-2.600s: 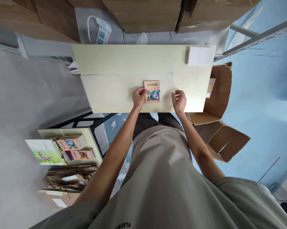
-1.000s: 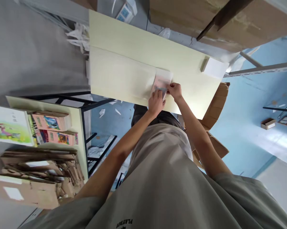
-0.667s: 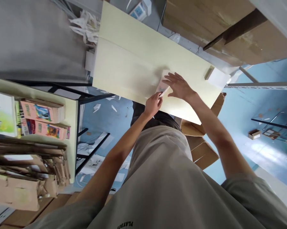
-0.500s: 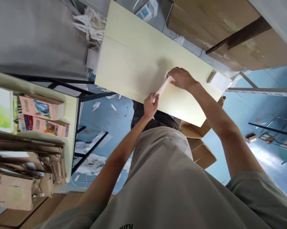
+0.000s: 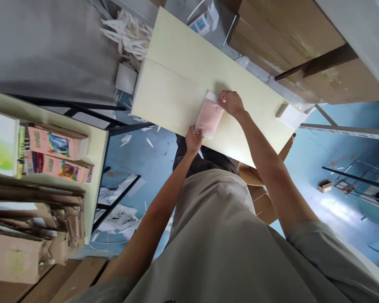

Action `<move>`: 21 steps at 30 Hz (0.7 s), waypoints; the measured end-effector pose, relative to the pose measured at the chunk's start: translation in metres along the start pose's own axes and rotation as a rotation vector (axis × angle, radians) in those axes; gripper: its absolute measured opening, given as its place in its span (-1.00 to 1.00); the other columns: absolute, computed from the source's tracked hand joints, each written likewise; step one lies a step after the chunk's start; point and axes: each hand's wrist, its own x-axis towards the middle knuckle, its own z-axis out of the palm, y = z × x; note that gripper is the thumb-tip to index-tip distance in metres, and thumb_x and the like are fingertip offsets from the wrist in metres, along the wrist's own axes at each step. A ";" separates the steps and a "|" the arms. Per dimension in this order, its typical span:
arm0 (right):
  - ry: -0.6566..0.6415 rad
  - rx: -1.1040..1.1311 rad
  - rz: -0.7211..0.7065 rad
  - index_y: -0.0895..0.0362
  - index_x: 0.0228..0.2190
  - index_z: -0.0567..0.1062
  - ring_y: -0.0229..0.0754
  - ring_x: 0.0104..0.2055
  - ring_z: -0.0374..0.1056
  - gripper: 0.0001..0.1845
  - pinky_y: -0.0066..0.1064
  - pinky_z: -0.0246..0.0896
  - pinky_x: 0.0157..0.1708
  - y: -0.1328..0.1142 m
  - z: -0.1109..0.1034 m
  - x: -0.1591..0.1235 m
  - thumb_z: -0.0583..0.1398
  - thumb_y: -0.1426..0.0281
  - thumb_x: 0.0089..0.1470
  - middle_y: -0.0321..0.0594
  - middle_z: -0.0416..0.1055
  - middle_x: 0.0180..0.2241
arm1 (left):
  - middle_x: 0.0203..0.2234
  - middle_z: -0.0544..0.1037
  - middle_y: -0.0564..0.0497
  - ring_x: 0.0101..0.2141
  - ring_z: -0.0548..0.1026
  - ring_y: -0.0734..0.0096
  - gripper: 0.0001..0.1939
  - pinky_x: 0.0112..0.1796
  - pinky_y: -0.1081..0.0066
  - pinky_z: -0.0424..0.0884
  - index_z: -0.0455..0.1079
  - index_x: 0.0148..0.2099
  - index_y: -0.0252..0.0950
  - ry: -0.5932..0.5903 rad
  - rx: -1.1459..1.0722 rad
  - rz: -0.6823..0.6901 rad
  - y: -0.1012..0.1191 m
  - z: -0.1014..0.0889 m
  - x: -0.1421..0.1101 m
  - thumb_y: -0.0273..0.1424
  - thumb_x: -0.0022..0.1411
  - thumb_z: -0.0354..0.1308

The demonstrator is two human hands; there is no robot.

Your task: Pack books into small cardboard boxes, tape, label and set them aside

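A flat pink packet (image 5: 210,115) with a whitish strip along its far end lies at or just above the pale yellow tabletop (image 5: 173,86). My left hand (image 5: 194,139) grips its near left corner, thumb on top. At the far right corner, my right hand (image 5: 231,103) is closed with its fingertips pinched at the packet's edge. Something small and whitish shows at those fingertips, too small to make out. What the packet is made of or contains cannot be told.
A white box (image 5: 290,115) stands at the table's right end. Shredded white strips (image 5: 129,33) and a power strip (image 5: 200,25) lie beyond the table. To the left, a shelf holds pink-covered books (image 5: 58,145) above folded cardboard (image 5: 28,227). Large cardboard boxes (image 5: 280,33) stand at the back right.
The pink packet, earlier seen nearly edge-on, now lies turned flat with its broad face up. My right hand has drawn in to a pinch at its far right corner.
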 end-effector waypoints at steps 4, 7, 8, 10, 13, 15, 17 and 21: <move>0.104 0.023 0.007 0.11 -0.11 0.69 0.15 0.24 0.56 -0.88 0.26 0.47 0.47 0.007 0.009 -0.012 0.32 0.34 0.50 0.01 0.70 0.00 | -0.24 0.75 -0.21 -0.15 0.82 -0.13 -0.56 -0.03 0.09 0.66 0.41 0.30 -0.27 -0.053 0.200 0.037 0.009 -0.011 -0.005 -0.13 0.60 0.33; 0.195 0.052 -0.064 0.09 -0.04 0.70 0.29 0.41 0.43 -0.84 0.37 0.45 0.49 -0.001 0.018 -0.031 0.29 0.33 0.51 0.12 0.65 0.15 | -0.21 0.73 -0.33 0.02 0.78 -0.39 -0.57 0.15 -0.11 0.62 0.48 0.22 -0.30 -0.125 0.446 0.121 0.020 -0.028 -0.002 -0.05 0.61 0.28; 0.214 0.047 -0.078 0.11 0.01 0.70 0.33 0.46 0.38 -0.81 0.38 0.43 0.51 -0.008 0.023 -0.041 0.28 0.34 0.52 0.16 0.61 0.24 | -0.16 0.73 -0.38 0.07 0.76 -0.43 -0.60 0.19 -0.16 0.59 0.51 0.17 -0.29 -0.144 0.502 0.152 0.026 -0.035 0.003 -0.05 0.65 0.22; 0.209 0.020 -0.081 0.13 0.10 0.69 0.38 0.53 0.33 -0.75 0.38 0.42 0.51 -0.024 0.034 -0.065 0.28 0.38 0.51 0.23 0.52 0.38 | 0.04 0.71 -0.47 0.21 0.70 -0.44 -0.64 0.31 -0.22 0.53 0.56 0.14 -0.29 -0.164 0.553 0.238 0.040 -0.047 0.015 -0.12 0.70 0.10; 0.101 -0.036 -0.059 0.12 0.23 0.67 0.38 0.53 0.36 -0.63 0.32 0.53 0.43 -0.050 0.053 -0.100 0.30 0.45 0.47 0.24 0.47 0.47 | 0.46 0.53 -0.44 0.53 0.44 -0.36 -0.65 0.51 -0.24 0.37 0.55 0.33 -0.26 -0.228 0.586 0.408 0.064 -0.058 0.038 -0.33 0.66 0.12; 0.052 -0.057 -0.028 0.10 0.33 0.63 0.38 0.57 0.33 -0.53 0.28 0.57 0.41 -0.062 0.063 -0.117 0.29 0.47 0.48 0.23 0.41 0.55 | 0.62 0.36 -0.37 0.66 0.23 -0.34 -0.53 0.57 -0.29 0.28 0.51 0.45 -0.23 -0.332 0.671 0.491 0.079 -0.058 0.049 -0.45 0.59 0.17; 0.043 -0.058 0.009 0.10 0.41 0.58 0.35 0.62 0.28 -0.46 0.24 0.57 0.42 -0.070 0.067 -0.126 0.28 0.48 0.49 0.21 0.35 0.60 | 0.67 0.29 -0.34 0.69 0.15 -0.38 -0.42 0.56 -0.36 0.30 0.50 0.51 -0.21 -0.427 0.785 0.522 0.091 -0.057 0.054 -0.53 0.52 0.18; 0.042 -0.054 0.040 0.08 0.45 0.55 0.31 0.64 0.27 -0.41 0.19 0.59 0.41 -0.079 0.062 -0.129 0.30 0.51 0.48 0.20 0.34 0.61 | 0.66 0.31 -0.35 0.67 0.21 -0.40 -0.32 0.49 -0.36 0.45 0.49 0.56 -0.15 -0.489 0.908 0.526 0.106 -0.058 0.053 -0.56 0.47 0.21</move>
